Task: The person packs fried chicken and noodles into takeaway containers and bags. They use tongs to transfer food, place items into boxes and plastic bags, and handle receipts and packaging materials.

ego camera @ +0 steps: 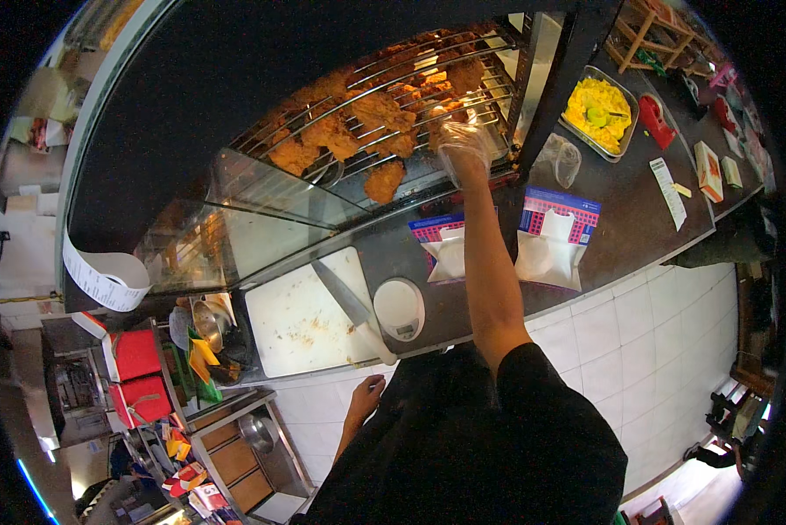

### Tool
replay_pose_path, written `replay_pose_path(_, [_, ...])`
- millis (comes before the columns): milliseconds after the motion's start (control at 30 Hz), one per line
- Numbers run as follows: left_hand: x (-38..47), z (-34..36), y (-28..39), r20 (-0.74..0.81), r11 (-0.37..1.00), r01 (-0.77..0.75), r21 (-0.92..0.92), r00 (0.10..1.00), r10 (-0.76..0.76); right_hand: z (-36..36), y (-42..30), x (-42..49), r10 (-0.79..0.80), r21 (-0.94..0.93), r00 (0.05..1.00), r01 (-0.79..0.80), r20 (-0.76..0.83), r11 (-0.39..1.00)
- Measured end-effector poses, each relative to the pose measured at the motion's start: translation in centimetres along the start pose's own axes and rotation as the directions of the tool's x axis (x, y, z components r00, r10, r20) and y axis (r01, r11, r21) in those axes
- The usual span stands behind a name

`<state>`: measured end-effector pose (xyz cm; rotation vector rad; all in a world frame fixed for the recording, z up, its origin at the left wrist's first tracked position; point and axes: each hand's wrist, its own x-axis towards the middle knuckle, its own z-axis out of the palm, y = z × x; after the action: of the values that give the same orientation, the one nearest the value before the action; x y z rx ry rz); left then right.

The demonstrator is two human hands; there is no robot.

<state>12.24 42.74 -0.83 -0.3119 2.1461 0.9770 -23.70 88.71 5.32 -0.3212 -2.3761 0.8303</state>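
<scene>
My right hand [463, 149], in a clear plastic glove, reaches into a lit warming cabinet among wire racks [425, 121]. Its fingers are at the rack's right end, close to browned fried pieces; whether they grip one is hidden. Pieces of breaded fried food [383, 111] lie on the racks, and one fried piece [385, 182] sits lower, near the cabinet's front. Down by the counter's front edge hangs my bare left hand [366, 396], fingers loosely curled, with nothing visible in it. Below my right forearm are two printed paper bags, a left bag [446, 252] and a right bag [551, 252].
A kitchen knife [343, 294] lies across a white cutting board [281, 321], its handle over the front edge. Beside it is a digital kitchen scale [399, 305]. A glass panel [275, 187] juts at the cabinet's left. Rightward stand a metal tray of yellow food [599, 115] and a crumpled plastic glove [563, 161].
</scene>
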Motion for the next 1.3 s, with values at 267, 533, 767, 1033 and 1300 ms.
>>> replay_pose_path(267, [0.1,-0.9,0.5,-0.058,0.999,-0.02,0.047,0.998,0.023,-0.3,1.8,1.5,0.106,0.449,0.939,-0.253,0.328,0.857])
replay_pose_path(533, [0.5,0.6,0.3,-0.074,1.0,0.001,0.02,0.997,0.001,-7.7,-0.9,-1.8,0.417,0.836,0.729,-0.517,0.543,-0.184])
replay_pose_path(767, [1.1,1.4,4.9,0.043,0.979,-0.071,0.189,0.997,0.064,-10.0,-1.5,-10.8,0.206,0.744,0.791,-0.403,0.576,-0.533])
replay_pose_path(1033, [5.7,3.3,17.3,0.118,0.959,-0.284,-0.011,0.952,0.283,-11.7,0.4,-18.0,0.402,0.335,0.298,-0.942,0.866,-0.022])
replay_pose_path(1300, [12.2,7.4,22.8,0.151,0.52,-0.655,0.548,0.689,0.709,-7.6,0.6,-17.7,0.668,0.041,0.617,-0.747,0.416,0.664])
